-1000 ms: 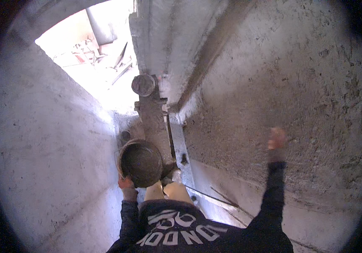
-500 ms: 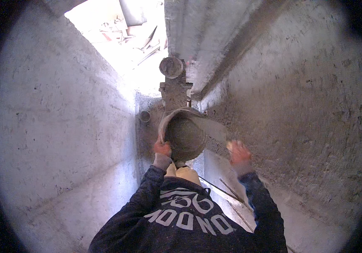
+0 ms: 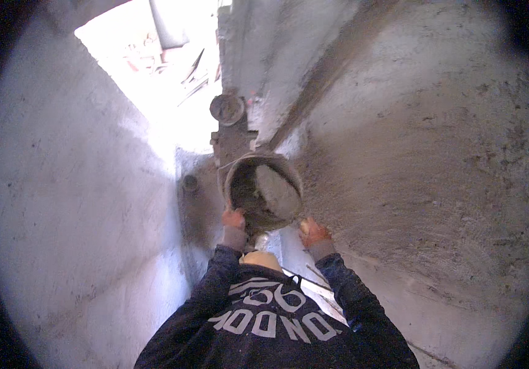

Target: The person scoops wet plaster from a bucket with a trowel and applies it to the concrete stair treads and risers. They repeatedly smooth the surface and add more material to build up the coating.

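A round mortar bucket with a grey-crusted rim is in front of my body, tilted so its mouth faces me. My left hand is closed on its near left rim. Wet grey mortar lies inside. My right hand, at the bucket's near right edge, is closed round the pale handle of a trowel. The trowel's broad grey blade appears inside the bucket mouth; where blade and handle join is hard to make out.
At right stands a rough wall with fresh grey plaster; a paler wall rises close at left. Beyond the bucket, a smaller round container stands on a narrow plank. A small cup-like vessel sits lower left. Bright rubble shows through the opening.
My right hand has moved left from the right wall to the bucket, bringing the trowel blade into its mouth. My left hand keeps hold of the rim. The view has shifted slightly right.
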{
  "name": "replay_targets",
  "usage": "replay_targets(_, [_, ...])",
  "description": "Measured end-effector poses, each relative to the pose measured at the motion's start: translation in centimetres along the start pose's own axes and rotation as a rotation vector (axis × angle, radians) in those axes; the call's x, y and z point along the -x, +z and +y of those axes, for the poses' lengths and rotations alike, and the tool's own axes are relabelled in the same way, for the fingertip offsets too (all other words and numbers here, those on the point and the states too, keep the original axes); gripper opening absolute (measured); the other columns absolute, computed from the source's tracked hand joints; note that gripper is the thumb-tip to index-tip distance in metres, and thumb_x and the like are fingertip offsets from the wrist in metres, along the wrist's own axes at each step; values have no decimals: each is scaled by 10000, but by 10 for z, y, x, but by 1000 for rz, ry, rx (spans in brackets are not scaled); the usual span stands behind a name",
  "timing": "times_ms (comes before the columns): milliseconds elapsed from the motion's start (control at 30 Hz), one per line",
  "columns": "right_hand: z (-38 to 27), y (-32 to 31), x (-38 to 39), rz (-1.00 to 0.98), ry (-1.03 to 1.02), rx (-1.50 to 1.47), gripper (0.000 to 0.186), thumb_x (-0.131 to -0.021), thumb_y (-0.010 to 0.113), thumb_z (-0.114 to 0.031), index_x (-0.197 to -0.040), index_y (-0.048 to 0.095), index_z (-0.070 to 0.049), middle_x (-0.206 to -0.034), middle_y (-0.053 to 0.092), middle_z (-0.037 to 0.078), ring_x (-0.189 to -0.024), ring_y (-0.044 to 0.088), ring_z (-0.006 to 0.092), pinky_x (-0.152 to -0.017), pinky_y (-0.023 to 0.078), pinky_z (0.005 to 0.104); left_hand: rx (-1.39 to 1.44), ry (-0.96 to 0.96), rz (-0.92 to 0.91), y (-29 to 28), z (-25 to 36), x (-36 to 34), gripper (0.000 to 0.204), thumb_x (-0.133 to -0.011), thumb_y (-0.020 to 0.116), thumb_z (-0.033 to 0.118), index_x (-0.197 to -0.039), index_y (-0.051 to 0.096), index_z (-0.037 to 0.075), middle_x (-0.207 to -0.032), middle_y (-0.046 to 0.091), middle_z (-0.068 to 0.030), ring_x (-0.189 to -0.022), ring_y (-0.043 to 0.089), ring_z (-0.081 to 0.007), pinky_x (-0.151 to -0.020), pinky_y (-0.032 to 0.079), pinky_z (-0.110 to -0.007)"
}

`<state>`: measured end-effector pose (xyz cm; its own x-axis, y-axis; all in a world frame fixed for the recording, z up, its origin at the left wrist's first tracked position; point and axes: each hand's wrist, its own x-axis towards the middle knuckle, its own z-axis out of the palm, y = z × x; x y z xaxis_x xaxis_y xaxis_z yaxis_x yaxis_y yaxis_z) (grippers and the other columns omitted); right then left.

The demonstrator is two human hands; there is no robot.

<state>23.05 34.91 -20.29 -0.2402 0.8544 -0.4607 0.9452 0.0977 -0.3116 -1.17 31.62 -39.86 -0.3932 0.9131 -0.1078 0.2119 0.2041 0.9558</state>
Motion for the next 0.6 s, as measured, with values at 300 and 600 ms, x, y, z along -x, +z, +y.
replay_targets(300, [-67, -86, 31, -45, -384, -152, 307, -849, 563, -361, -979, 504, -90, -840, 595, 165, -666, 590, 393, -607, 469, 484, 373, -364, 150, -54, 10, 4, 263, -770, 607, 129, -990, 612, -15, -932, 650, -124, -872, 609, -234, -775, 484, -348])
replay_targets(600, [212, -288, 6, 613, -269, 879, 360, -877, 574, -232, -1204, 516, -95, -974, 625, 75, -871, 604, 243, -682, 508, 399, -562, 274, 189, -128, 22, 43, 390, -797, 515, 125, -1164, 549, -2, -1132, 592, -153, -949, 586, -250, -856, 472, -361])
